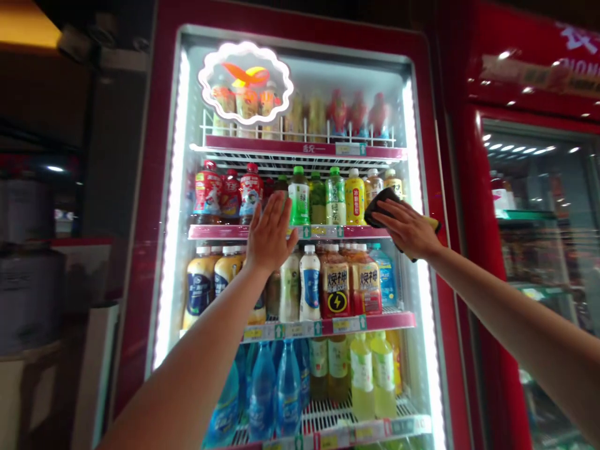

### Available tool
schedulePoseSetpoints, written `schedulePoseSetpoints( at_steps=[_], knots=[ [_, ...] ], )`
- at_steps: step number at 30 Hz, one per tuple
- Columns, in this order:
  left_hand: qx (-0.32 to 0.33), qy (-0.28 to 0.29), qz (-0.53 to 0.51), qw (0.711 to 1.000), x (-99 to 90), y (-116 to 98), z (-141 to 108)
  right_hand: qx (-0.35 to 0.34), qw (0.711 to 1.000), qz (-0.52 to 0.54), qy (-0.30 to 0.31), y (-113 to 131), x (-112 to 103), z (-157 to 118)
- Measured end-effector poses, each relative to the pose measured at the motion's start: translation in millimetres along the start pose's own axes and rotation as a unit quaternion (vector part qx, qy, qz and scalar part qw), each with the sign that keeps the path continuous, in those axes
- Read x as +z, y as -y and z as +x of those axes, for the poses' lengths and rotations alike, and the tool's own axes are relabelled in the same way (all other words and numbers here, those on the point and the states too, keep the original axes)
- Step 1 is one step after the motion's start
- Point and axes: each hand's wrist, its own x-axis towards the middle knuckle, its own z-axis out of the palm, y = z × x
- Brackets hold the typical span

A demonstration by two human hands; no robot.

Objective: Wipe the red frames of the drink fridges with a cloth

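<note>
A glass-fronted drinks cooler with a dark red frame point(293, 24) fills the middle of the head view. My left hand point(272, 234) lies against the glass near the middle shelves, its fingers stretched upward and nothing in it. On the right side of the glass, my right hand point(407, 226) presses a dark cloth point(380, 207) with a yellow edge flat to the pane; part of the cloth sticks out beyond the palm. Behind the glass stand rows of bottles, among them a green-capped bottle point(299, 195) and a white bottle point(310, 284).
A glowing scalloped sign point(246, 82) is at the upper left of the glass. A second red cooler point(520, 100) stands close on the right. A grey panel point(96, 375) and dark shapes are at the left.
</note>
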Motion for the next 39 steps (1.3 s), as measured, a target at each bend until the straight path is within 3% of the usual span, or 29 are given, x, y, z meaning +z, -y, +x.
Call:
schedulePoseSetpoints(
  at_steps=[2,4,6,8,11,15,17,19,22,24,27,30,33,36,39],
  knots=[
    [0.005,-0.002,0.009,1.000,1.0,0.4,-1.1,0.085,0.994,-0.015,-0.069,-11.8,2.9,19.8],
    [0.005,-0.005,0.014,1.000,1.7,0.8,-1.8,0.155,0.979,-0.026,-0.127,-6.9,12.5,51.0],
    [0.004,-0.006,0.012,1.000,1.5,1.0,-2.2,0.165,0.976,-0.026,-0.140,14.3,24.4,79.6],
    [0.004,-0.003,0.008,1.000,0.8,0.8,-2.2,0.125,0.985,-0.017,-0.117,41.8,32.9,94.0],
    [0.004,0.008,0.009,1.000,-0.9,-0.3,-2.2,0.021,0.998,0.008,-0.051,68.0,31.9,82.1],
    [-0.004,0.017,0.003,1.000,-3.0,-1.8,-3.5,-0.075,0.997,0.031,0.014,51.3,19.0,43.1],
    [-0.007,0.019,-0.001,1.000,-3.5,-2.3,-4.5,-0.037,0.999,0.021,-0.031,35.4,17.4,39.1],
    [-0.009,0.017,-0.005,1.000,-3.5,-2.7,-5.4,0.059,0.993,-0.001,-0.105,28.8,20.4,51.5],
    [-0.014,0.015,-0.015,1.000,-2.7,-3.8,-5.4,0.164,0.974,-0.015,-0.158,45.6,30.7,85.0],
    [-0.020,0.022,-0.026,0.999,-1.9,-4.1,-4.9,0.166,0.975,-0.001,-0.146,68.1,37.8,100.7],
    [-0.018,0.047,-0.046,0.998,-5.2,-0.2,-5.5,0.089,0.993,0.035,-0.075,96.4,40.8,98.0],
    [0.028,0.079,-0.052,0.995,-21.7,14.7,-12.2,-0.030,0.997,0.068,0.004,100.3,33.2,75.0],
    [0.105,0.109,-0.018,0.988,-50.6,41.7,-26.9,-0.070,0.995,0.074,-0.005,86.9,28.7,67.8],
    [0.150,0.133,0.034,0.979,-78.7,72.6,-44.6,0.060,0.992,0.051,-0.103,85.7,37.8,99.6],
    [0.153,0.154,0.070,0.974,-95.1,97.0,-59.4,0.164,0.972,0.040,-0.166,115.1,55.3,149.0]
  ],
)
